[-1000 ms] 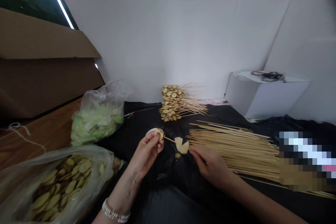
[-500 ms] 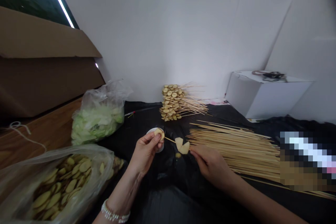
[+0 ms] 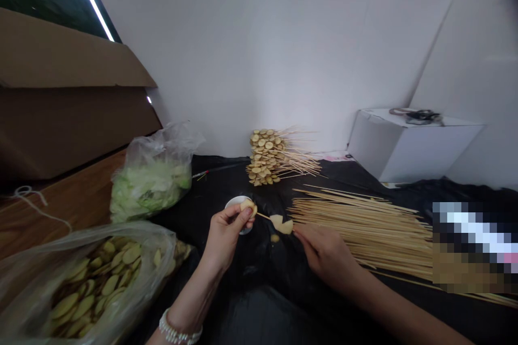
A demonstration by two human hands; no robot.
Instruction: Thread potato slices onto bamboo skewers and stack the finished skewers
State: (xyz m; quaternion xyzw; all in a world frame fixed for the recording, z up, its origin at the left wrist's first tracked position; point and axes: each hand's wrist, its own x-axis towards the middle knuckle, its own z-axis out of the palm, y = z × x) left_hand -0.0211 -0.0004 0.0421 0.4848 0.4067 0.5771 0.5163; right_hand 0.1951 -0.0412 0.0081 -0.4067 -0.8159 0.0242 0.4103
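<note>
Between thumb and fingers, my left hand (image 3: 226, 232) pinches a potato slice (image 3: 248, 206) at the tip end of a bamboo skewer (image 3: 264, 216). My right hand (image 3: 324, 248) is closed on the same skewer, just behind two more potato slices (image 3: 282, 224) threaded on it. A white bowl (image 3: 238, 201) sits behind my left hand, which partly covers it. Below the skewer, a small yellowish piece (image 3: 274, 238) lies on the black sheet (image 3: 259, 302). Loose bamboo skewers (image 3: 364, 226) are spread beside my right hand.
An open plastic bag of potato slices (image 3: 97, 285) stands at the lower left, a bag of pale green vegetables (image 3: 151, 188) behind it. Finished potato skewers (image 3: 267, 159) are stacked by the wall. A white box (image 3: 421, 148) and a cardboard box (image 3: 73, 129) flank the area.
My left hand has shifted slightly right, bringing its potato slice a little closer to the two threaded ones. The right hand has barely moved.
</note>
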